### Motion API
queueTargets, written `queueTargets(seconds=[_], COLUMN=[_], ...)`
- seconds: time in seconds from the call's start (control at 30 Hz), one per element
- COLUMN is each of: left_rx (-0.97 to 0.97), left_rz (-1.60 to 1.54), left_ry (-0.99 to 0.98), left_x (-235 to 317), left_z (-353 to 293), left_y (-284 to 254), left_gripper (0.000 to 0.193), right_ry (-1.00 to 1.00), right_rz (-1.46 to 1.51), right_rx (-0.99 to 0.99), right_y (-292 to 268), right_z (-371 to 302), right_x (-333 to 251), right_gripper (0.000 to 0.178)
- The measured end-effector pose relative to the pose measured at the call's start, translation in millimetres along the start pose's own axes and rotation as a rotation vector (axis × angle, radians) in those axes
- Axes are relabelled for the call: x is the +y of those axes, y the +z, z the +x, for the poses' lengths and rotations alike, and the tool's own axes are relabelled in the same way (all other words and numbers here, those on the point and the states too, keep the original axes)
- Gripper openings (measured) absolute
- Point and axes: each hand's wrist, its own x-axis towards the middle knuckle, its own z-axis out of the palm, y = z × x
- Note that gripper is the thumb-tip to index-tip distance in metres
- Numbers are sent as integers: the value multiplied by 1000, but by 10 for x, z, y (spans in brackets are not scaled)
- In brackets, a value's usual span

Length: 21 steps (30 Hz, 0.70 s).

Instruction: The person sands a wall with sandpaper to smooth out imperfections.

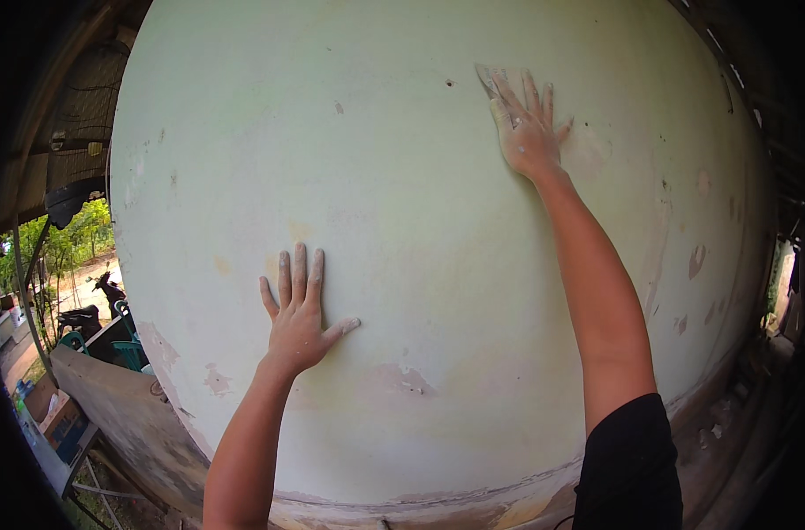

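Note:
A pale green painted wall [420, 230] fills most of the view, with peeled and scuffed patches. High on it, right of the middle, my right hand [529, 146] presses a sheet of sandpaper [488, 74] flat to the surface. The sheet's printed back sticks out past the index finger and thumb; the rest is hidden under the hand. Lower and to the left, my left hand [300, 329] lies flat on the wall with its fingers spread and nothing in it. Pale dust coats the fingers of both hands.
A low concrete wall [137, 415] adjoins at the lower left, with green chairs [130, 355] and a motorbike [83, 320] beyond it. Cardboard boxes [60, 415] stand at the far left. A wire cage [84, 115] hangs at the upper left. Rubble [711, 433] lies at the lower right.

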Motion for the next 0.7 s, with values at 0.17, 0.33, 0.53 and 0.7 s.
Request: queueTargets(seconds=[0.17,0.33,0.53,0.7], left_rx=[46,86,93,92], left_rz=[3,2,-8,-15], left_ry=[26,26,36,33], left_x=[-71,-139,-85,-97], left_z=[-16,-63,-42,-43], left_y=[44,79,53,56], left_gripper=[123,117,116,116], right_ry=[-614,-648,-452,-318], right_rz=[279,-97,-45,21], right_rx=[-38,-274,-117,-114], right_y=[296,-165,-581,-769], right_z=[-473,-1024,-653,-729], right_x=[-350,-544,-211,-311], right_gripper=[54,54,52,52])
